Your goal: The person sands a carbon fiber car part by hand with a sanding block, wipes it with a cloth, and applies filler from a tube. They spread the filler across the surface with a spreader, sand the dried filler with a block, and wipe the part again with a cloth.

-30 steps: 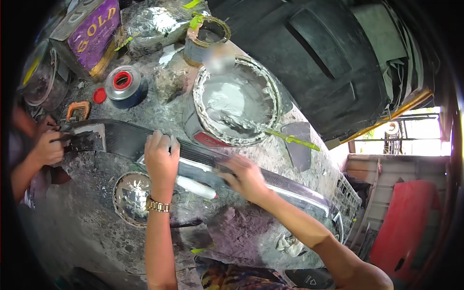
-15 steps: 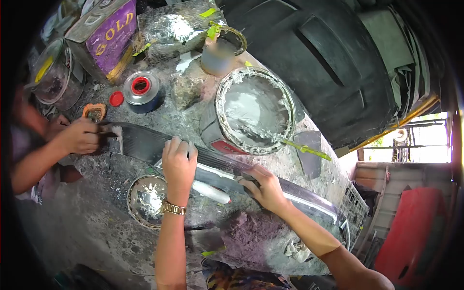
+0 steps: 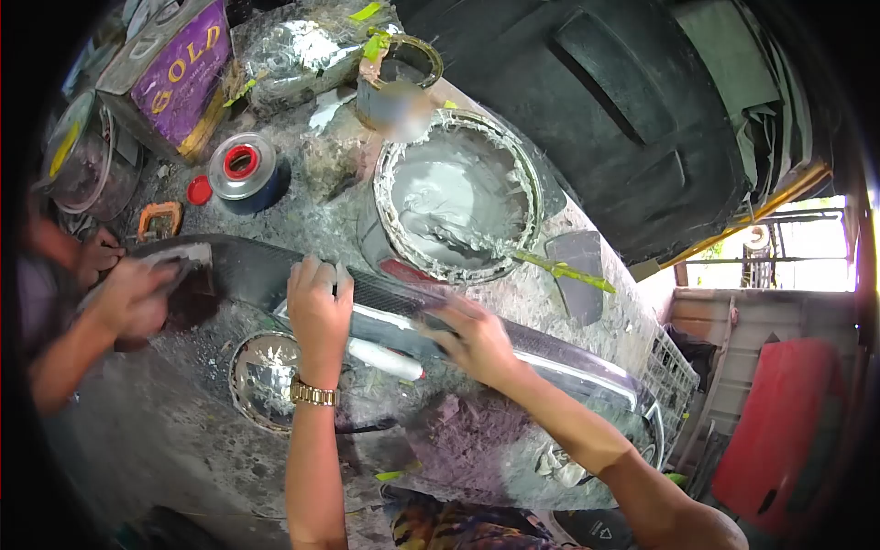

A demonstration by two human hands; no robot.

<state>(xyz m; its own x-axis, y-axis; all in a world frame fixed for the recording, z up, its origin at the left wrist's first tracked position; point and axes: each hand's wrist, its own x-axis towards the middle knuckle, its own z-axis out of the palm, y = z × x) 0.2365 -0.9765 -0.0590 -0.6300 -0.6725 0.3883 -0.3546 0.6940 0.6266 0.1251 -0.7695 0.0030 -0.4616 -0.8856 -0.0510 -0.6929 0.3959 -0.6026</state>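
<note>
A long, dark, carbon-patterned panel (image 3: 247,266) with a whitish edge lies across the worktable. My left hand (image 3: 318,307), with a gold watch on its wrist, has its fingers curled over the panel's upper edge near the middle. To the right, my right hand (image 3: 472,339) is over the same panel, its fingers spread and somewhat blurred; no held object can be made out. Below the panel, between my arms, is a white tube (image 3: 385,358) with a red tip. Above it stands a large tub (image 3: 382,240) of grey paste.
A co-worker's blurred hand (image 3: 133,298) is at the panel's left end. Round a metal can (image 3: 244,174) are a red cap (image 3: 199,190) and an orange-framed item (image 3: 160,220). A purple tin (image 3: 183,82) stands upper left; a black car hood (image 3: 605,110) is behind.
My right hand has shifted left along the panel and its fingers have spread. The co-worker's hand has moved left and down. The whole view has shifted slightly.
</note>
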